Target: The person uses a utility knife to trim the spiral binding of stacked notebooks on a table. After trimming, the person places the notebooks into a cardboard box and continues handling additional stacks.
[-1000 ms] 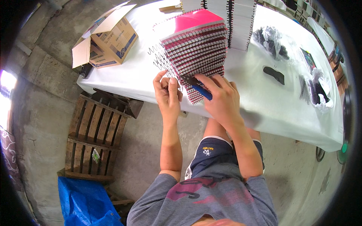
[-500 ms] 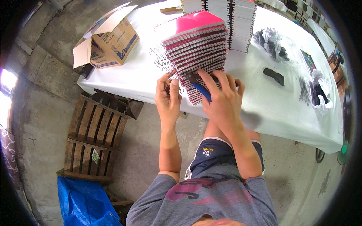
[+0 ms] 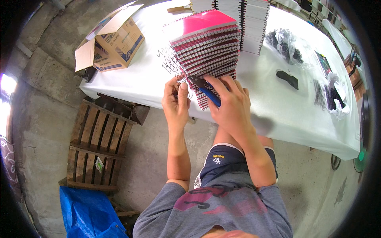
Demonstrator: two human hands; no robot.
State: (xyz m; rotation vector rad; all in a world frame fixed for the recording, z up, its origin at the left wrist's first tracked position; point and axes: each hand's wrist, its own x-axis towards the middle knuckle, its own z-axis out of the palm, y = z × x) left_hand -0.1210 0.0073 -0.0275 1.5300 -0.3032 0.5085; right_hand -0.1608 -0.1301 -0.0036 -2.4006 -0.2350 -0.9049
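Observation:
A tall stack of spiral-bound notebooks (image 3: 206,49) with a glossy pink-red cover on top stands at the table's near edge, bound edges facing me. Loose wire coil ends (image 3: 168,63) stick out from its left side. My left hand (image 3: 176,97) is closed in a pinch on a dark coil end at the stack's lower left. In my right hand (image 3: 233,99) is a pair of pliers (image 3: 209,94) with blue handles, my fingers wrapped round them. Their dark jaws lie against the coil bindings, close to my left fingertips; what exactly sits between the jaws is too small to tell.
Behind the notebooks stand more bound stacks (image 3: 254,27). An open cardboard box (image 3: 119,43) is at the table's left. To the right lie a dark flat pouch-like item (image 3: 287,79), plastic bags of black coils (image 3: 283,45) and loose coils (image 3: 318,93). A wooden pallet (image 3: 99,142) lies at lower left.
My right hand and the pliers have shifted slightly left, bringing the jaws nearer my left fingertips. My left hand keeps its pinch in nearly the same place.

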